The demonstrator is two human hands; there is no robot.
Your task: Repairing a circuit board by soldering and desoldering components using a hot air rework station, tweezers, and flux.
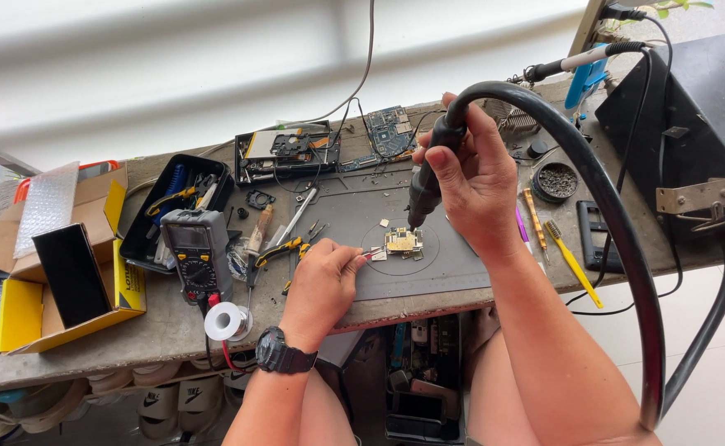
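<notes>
We see a small gold-toned circuit board [402, 241] lying flat on a grey work mat [453, 264], just above the centre of the view; it is roughly square, with metal shields and small loose parts beside it on the mat; the board sits inside a faint ring marked on the mat. The right hand [471, 183], at 1 o'clock from the board, is clenched around the black handle of a hot-air wand [425, 186], whose nozzle points down just above the board's upper edge; a thick black hose [618, 215] arcs from the wand toward 4 o'clock. The left hand [323, 281], at 8 o'clock from the board, pinches tweezers [370, 254] whose tips reach the board's left edge; a black wristwatch [281, 353] sits on that wrist.

At 10 o'clock a black tray [157, 248] holds pliers and other hand tools; a grey multimeter [197, 252] lies across its lower edge, and a spool of solder wire [228, 321] rests below that. At 2 o'clock a small round tin [557, 182] holds dark granular matter.

At 9 o'clock an open yellow cardboard box [23, 318] holds a black rectangular slab; a sheet of bubble wrap [47, 206] leans behind it. At 12 o'clock an opened device [286, 153] and a blue circuit board [390, 130] lie on the bench.
</notes>
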